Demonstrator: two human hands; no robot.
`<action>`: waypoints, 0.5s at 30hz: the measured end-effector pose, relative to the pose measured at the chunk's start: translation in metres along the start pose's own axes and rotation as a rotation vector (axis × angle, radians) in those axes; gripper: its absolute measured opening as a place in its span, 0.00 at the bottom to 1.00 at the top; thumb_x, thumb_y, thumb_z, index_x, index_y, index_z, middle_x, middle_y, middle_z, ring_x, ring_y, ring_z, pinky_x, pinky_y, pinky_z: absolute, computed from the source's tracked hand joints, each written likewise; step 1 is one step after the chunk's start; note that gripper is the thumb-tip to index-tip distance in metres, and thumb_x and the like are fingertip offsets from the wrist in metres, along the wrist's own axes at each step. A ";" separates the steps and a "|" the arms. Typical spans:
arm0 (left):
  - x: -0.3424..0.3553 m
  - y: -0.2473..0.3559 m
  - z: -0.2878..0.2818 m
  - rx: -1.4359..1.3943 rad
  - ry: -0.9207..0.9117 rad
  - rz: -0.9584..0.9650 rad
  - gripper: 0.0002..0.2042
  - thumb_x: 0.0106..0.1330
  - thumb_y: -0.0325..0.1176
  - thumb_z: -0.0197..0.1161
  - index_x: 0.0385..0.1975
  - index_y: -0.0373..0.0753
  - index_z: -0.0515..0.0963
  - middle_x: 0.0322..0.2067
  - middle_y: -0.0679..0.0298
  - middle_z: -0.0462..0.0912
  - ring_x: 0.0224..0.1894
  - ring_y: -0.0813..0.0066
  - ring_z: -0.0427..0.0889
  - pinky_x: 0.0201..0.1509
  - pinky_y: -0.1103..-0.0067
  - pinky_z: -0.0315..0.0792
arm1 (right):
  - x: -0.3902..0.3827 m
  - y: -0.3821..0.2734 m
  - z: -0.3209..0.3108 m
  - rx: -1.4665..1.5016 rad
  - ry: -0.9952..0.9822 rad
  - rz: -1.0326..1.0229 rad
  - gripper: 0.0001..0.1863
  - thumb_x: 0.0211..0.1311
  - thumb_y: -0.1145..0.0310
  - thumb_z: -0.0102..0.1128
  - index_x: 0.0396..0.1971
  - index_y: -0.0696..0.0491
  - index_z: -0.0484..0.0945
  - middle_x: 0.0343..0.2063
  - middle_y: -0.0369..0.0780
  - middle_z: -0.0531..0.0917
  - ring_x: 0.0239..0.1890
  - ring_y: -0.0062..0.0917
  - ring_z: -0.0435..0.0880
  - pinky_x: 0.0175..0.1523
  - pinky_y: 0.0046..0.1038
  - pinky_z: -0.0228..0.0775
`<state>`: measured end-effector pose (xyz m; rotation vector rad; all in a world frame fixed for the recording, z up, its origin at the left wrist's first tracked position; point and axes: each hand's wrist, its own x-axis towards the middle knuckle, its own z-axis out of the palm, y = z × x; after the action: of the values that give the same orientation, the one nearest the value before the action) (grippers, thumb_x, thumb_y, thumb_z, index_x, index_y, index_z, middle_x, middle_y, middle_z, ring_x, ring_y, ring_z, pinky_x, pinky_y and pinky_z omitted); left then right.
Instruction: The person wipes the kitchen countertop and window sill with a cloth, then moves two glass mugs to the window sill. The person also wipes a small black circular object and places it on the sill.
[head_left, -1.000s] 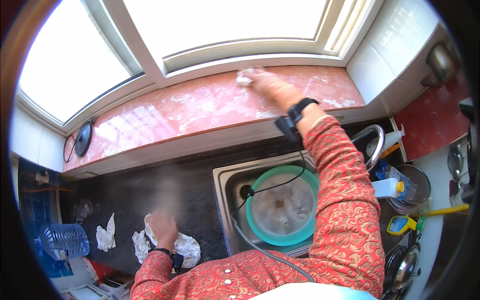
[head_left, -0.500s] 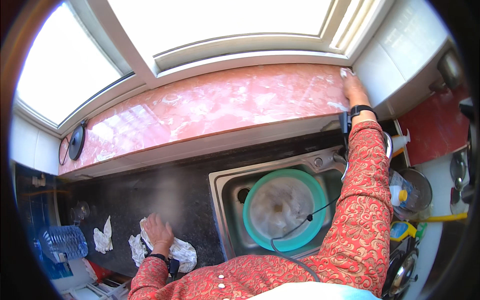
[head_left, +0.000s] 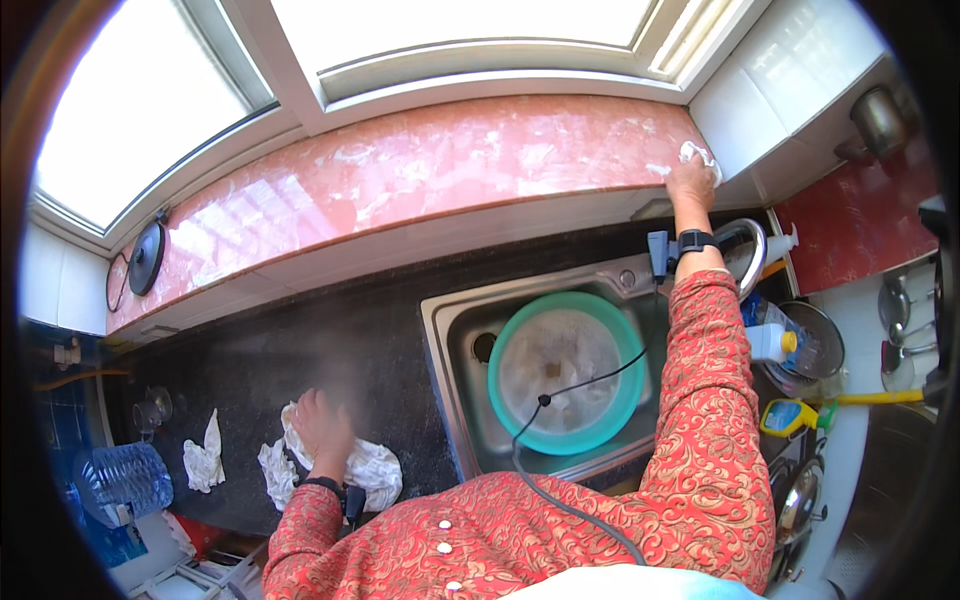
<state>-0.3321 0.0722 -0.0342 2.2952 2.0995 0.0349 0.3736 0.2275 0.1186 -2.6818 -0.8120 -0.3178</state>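
Observation:
My right hand (head_left: 692, 178) is closed on a crumpled white cloth (head_left: 712, 165) at the right end of the pink marble-patterned sill (head_left: 440, 165). The cloth lies against the sill near its front edge, by the tiled wall. On the black countertop (head_left: 240, 340), my left hand (head_left: 325, 432) rests with its fingers apart, next to and partly over a bunched white cloth (head_left: 375, 475). A smaller white cloth (head_left: 204, 458) lies to its left. Between my arms, a teal basin (head_left: 500, 400) of cloudy, sudsy water sits in the steel sink (head_left: 445, 345).
The tap (head_left: 752, 255) curves up beside my right forearm. A white bottle with a yellow cap (head_left: 770, 342) and a yellow bottle (head_left: 785, 418) stand to the right. A black lid (head_left: 147, 258) leans at the sill's left end. A large clear bottle (head_left: 125, 482) lies at far left.
My right hand has drawn back from the far corner toward the sill's front edge, with the cloth. My left hand stays by the bunched cloth. The view has shifted slightly.

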 end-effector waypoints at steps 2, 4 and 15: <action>-0.001 0.002 -0.002 -0.003 0.028 0.011 0.24 0.59 0.41 0.64 0.54 0.37 0.71 0.59 0.53 0.71 0.65 0.54 0.64 0.69 0.55 0.53 | -0.030 -0.010 0.001 0.122 0.012 -0.010 0.23 0.67 0.63 0.47 0.60 0.55 0.71 0.57 0.56 0.73 0.59 0.51 0.74 0.62 0.45 0.68; -0.001 0.002 -0.003 0.027 0.040 0.028 0.25 0.60 0.42 0.64 0.54 0.36 0.71 0.59 0.53 0.71 0.65 0.54 0.65 0.68 0.54 0.55 | -0.065 -0.024 0.007 0.262 0.102 -0.004 0.24 0.66 0.65 0.47 0.60 0.56 0.68 0.55 0.58 0.72 0.57 0.54 0.74 0.60 0.47 0.69; -0.006 -0.005 0.009 0.041 0.052 0.011 0.25 0.62 0.46 0.62 0.56 0.38 0.71 0.60 0.56 0.71 0.66 0.58 0.65 0.71 0.54 0.52 | -0.269 -0.170 -0.007 0.207 0.133 -0.715 0.19 0.61 0.73 0.52 0.50 0.66 0.72 0.43 0.57 0.73 0.45 0.50 0.79 0.44 0.40 0.80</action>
<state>-0.3376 0.0668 -0.0435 2.3547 2.1315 0.0522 0.0572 0.2248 0.0844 -2.0698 -1.6367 -0.5281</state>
